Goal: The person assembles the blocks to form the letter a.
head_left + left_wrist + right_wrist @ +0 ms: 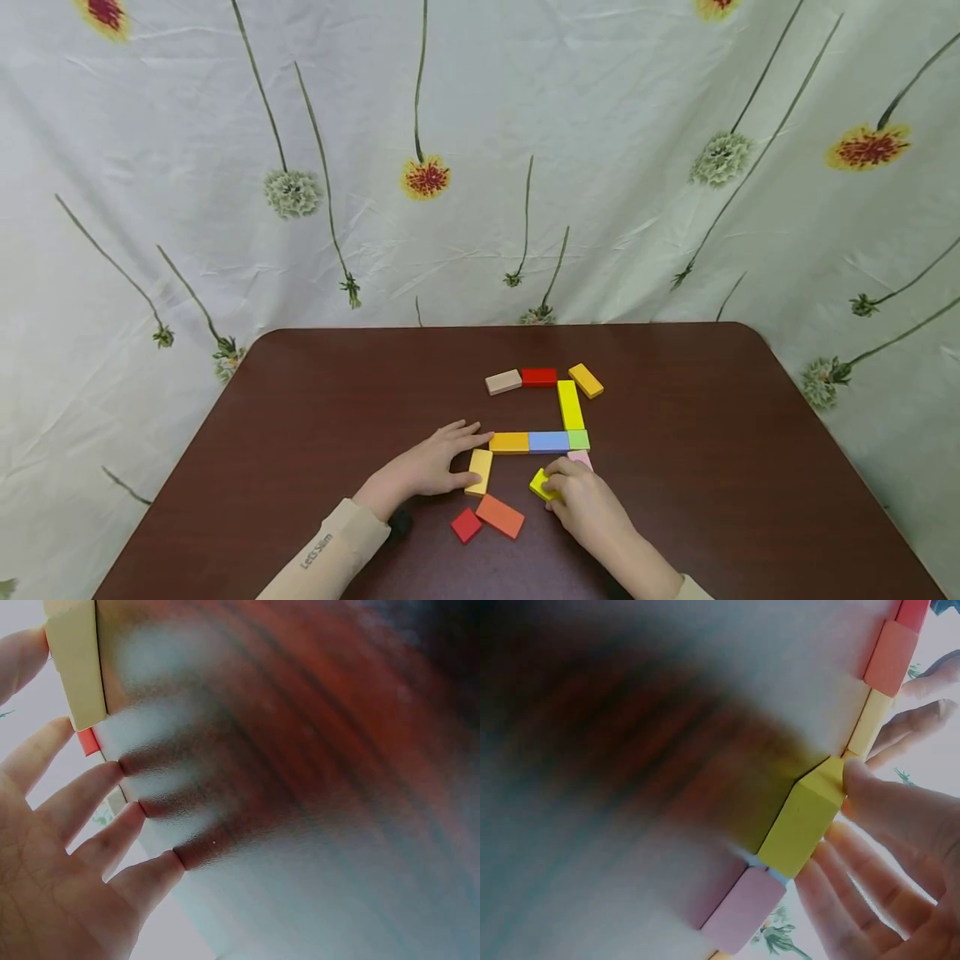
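Observation:
In the head view my right hand (588, 504) holds a bright yellow block (542, 484) low at the table, thumb on one side and fingers on the other. The same yellow block (799, 829) is large in the right wrist view, beside a pink block (744, 909). My left hand (429, 461) lies spread on the table. Its thumb touches a pale yellow block (480, 472); its index fingertip is at the end of an orange-yellow block (509, 442). That block lines up with a blue block (548, 442) and a green block (578, 439).
A long yellow block (570, 405) runs back from the green one. Beyond lie a red block (539, 377), a beige block (503, 382) and an amber block (586, 380). Nearer are an orange block (500, 516) and a small red block (467, 525). A floral curtain (480, 242) hangs behind the table.

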Demonstrator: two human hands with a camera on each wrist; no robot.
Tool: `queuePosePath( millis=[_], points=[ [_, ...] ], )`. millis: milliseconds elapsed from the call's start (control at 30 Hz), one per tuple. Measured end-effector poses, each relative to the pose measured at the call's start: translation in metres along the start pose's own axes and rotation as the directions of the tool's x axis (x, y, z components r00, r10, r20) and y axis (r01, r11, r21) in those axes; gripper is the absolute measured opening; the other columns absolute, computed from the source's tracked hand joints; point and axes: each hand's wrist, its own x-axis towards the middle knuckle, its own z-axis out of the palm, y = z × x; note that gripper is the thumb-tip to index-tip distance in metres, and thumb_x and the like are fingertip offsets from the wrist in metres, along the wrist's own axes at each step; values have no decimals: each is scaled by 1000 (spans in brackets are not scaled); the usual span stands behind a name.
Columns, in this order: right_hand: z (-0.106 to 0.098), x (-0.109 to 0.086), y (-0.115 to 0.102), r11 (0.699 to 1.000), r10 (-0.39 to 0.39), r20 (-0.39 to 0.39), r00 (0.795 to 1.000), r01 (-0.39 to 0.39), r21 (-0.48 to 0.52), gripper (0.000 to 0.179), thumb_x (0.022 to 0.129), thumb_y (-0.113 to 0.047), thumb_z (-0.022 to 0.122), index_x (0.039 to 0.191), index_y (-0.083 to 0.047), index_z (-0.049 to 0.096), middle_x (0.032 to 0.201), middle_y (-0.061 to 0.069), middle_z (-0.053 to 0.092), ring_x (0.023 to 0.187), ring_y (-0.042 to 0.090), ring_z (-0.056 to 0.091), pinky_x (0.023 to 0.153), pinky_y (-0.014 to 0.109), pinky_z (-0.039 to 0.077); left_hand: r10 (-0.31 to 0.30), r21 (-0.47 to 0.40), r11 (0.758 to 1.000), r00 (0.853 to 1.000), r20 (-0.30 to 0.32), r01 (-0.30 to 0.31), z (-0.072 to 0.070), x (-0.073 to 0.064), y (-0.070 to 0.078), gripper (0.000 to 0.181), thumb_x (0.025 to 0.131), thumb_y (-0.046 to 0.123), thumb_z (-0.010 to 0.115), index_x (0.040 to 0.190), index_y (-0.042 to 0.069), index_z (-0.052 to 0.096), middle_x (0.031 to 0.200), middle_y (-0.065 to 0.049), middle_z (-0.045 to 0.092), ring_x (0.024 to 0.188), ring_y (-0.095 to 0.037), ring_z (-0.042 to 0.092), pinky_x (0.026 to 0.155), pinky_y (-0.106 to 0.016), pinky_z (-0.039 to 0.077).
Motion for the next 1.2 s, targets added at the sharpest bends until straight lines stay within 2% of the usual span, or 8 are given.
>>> queuePosePath(
  millis=[100, 333, 667, 800, 1000, 1200],
  points=[
    [-2, -3, 2, 999, -46, 12, 999, 45, 18, 18, 69, -3, 86, 83, -6, 75, 96, 3, 67, 86, 18, 64, 76, 30, 57, -5, 4, 1000, 1000, 2, 5, 0, 0, 0, 66, 90, 34, 71, 150, 23, 44, 158, -11, 36, 149, -37, 24, 111, -62, 33],
    [-9, -8, 4, 995, -81, 112, 990, 73, 73, 19, 71, 1, 84, 85, -8, 75, 97, 0, 69, 88, 17, 64, 78, 31, 57, -13, 6, 1000, 1000, 1, 13, 0, 1, 1, 66, 90, 34, 71, 150, 24, 44, 158, -11, 37, 149, -37, 24, 111, -62, 34],
    [-9, -16, 8, 976, -174, 141, 975, 151, 156, 18, 73, 2, 82, 82, -12, 76, 96, -5, 71, 88, 12, 65, 76, 27, 57, -14, 7, 1000, 1000, 0, 14, 0, 0, 2, 65, 91, 34, 70, 150, 23, 45, 158, -11, 36, 148, -38, 25, 111, -61, 33],
    [-10, -17, 7, 971, -186, 174, 967, 154, 181, 17, 75, 1, 80, 84, -13, 77, 98, -6, 71, 89, 10, 65, 77, 26, 57, -13, 7, 1000, 1000, -1, 13, 0, 0, 2, 65, 91, 35, 70, 150, 23, 45, 158, -11, 36, 148, -38, 24, 112, -61, 33],
    [-9, -18, 6, 962, -212, 164, 964, 176, 210, 17, 76, 4, 79, 85, -10, 76, 100, -4, 70, 88, 9, 67, 76, 23, 56, -17, 4, 1000, 1000, -3, 17, 0, 0, 1, 65, 91, 36, 70, 149, 23, 45, 158, -11, 36, 148, -38, 25, 111, -61, 34],
    [-6, -18, 5, 961, -206, 176, 963, 165, 223, 15, 78, 2, 77, 86, -10, 76, 100, -5, 70, 89, 7, 66, 78, 22, 56, -22, 9, 1000, 1000, -3, 22, 1, 1, 0, 66, 90, 36, 70, 150, 24, 45, 158, -11, 37, 148, -37, 25, 111, -61, 34]
  ],
)
